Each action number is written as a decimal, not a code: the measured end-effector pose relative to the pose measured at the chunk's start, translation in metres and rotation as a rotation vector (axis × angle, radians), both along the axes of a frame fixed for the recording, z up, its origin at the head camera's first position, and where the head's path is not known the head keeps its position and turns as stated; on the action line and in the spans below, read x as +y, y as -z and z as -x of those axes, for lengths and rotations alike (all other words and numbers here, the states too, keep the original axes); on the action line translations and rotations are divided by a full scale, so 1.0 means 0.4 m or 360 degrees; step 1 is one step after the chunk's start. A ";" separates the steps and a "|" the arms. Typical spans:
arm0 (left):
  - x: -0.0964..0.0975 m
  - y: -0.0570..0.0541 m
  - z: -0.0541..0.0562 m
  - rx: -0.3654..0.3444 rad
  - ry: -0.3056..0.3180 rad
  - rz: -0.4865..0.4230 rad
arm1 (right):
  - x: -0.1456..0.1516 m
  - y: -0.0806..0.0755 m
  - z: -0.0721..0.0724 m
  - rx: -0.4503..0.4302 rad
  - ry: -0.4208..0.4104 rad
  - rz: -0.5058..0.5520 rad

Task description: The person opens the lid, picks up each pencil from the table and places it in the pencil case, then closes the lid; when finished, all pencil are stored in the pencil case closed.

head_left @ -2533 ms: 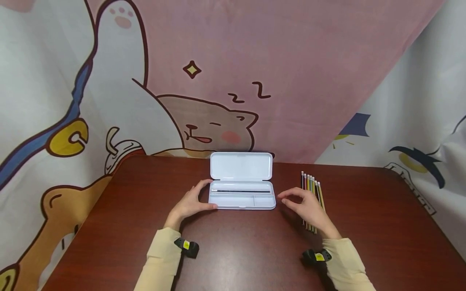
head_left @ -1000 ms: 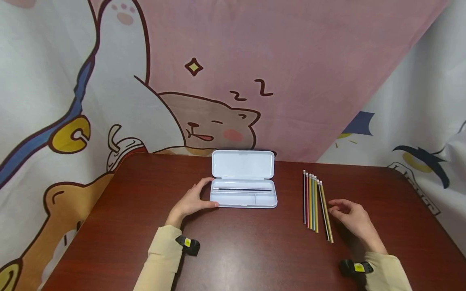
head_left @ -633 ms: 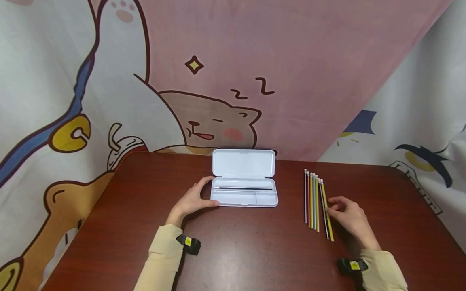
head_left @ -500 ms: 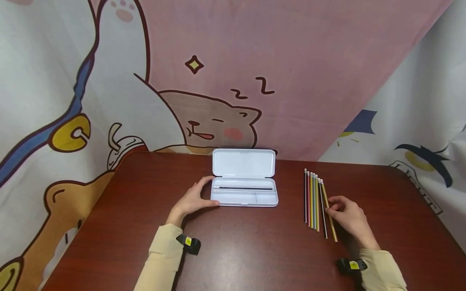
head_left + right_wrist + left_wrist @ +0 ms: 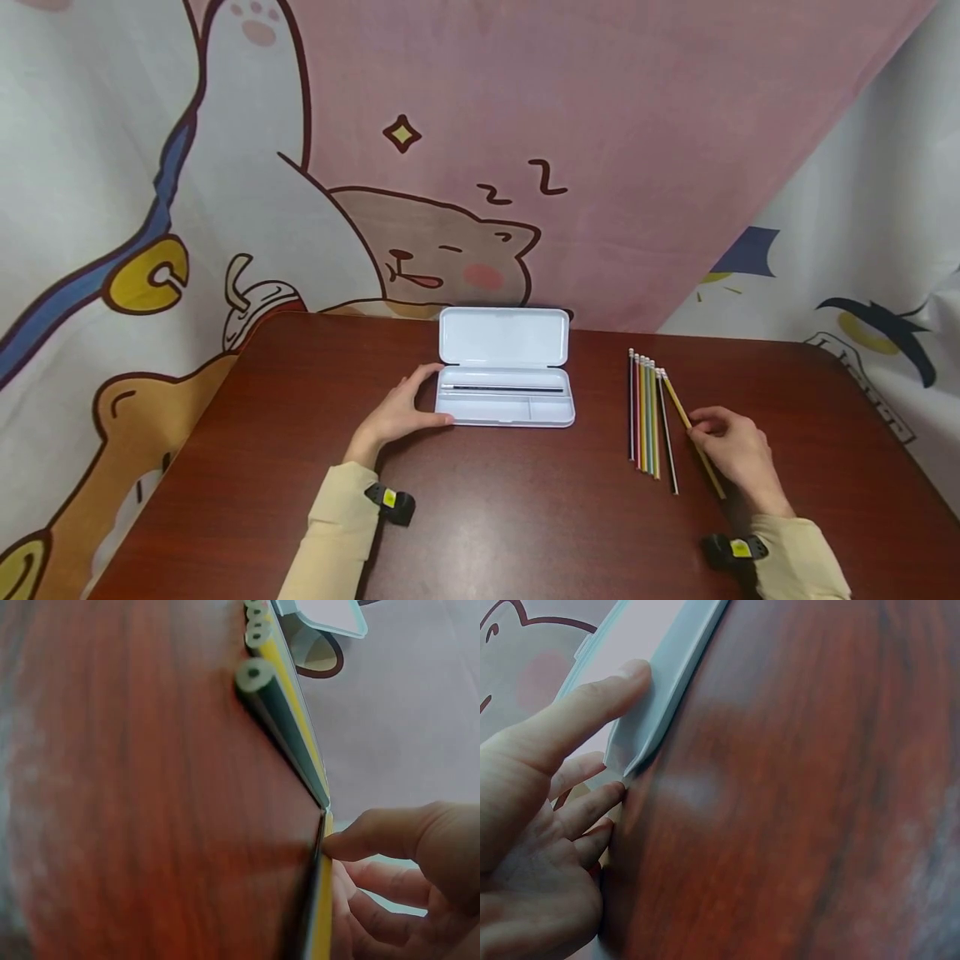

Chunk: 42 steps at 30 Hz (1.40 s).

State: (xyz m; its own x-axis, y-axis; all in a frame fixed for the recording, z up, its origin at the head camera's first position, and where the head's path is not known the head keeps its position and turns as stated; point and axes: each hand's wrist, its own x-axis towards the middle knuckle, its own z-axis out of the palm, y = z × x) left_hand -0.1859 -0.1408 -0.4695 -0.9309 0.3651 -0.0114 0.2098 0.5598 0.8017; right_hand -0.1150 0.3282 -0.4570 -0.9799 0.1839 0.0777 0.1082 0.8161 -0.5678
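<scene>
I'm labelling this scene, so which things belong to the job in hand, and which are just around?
In the job, it seems:
- case, open
- black pencil inside it
- yellow pencil, held
- other pencils, loose

Just around:
- table
- cloth behind
- wrist cameras

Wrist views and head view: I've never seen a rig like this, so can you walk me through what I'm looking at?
There's no machine here: a person works bare-handed. The head view comes from a camera worn on the head, looking forward and down at the table; each wrist view comes from a camera on that wrist. The left hand holds the left end of an open white pencil case, with one dark pencil in its far compartment. The right hand pinches a yellow pencil, angled away from the other loose pencils lying to the right of the case.
</scene>
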 end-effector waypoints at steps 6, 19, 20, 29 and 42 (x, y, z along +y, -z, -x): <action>-0.001 0.001 0.000 0.0002 0.0010 -0.0011 | 0.009 -0.006 -0.009 0.0001 0.0055 -0.0005; -0.003 -0.001 0.001 0.0020 0.0023 -0.0015 | 0.010 -0.017 -0.017 0.0075 0.0109 0.0152; -0.003 -0.002 0.001 0.0019 0.0024 -0.0013 | 0.007 -0.017 -0.016 0.0095 0.0097 0.0161; -0.003 -0.002 0.000 0.0015 0.0033 -0.0003 | -0.029 -0.012 -0.006 0.0299 -0.0075 0.0196; -0.003 -0.002 0.000 0.0004 0.0030 0.0003 | -0.102 -0.011 0.009 0.0399 -0.0265 0.0254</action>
State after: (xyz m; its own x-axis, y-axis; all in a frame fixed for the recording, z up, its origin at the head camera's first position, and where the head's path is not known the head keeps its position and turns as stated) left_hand -0.1857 -0.1418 -0.4687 -0.9240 0.3823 -0.0098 0.2221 0.5573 0.8000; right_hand -0.1185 0.2873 -0.4527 -0.9515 0.0524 0.3033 -0.1781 0.7097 -0.6816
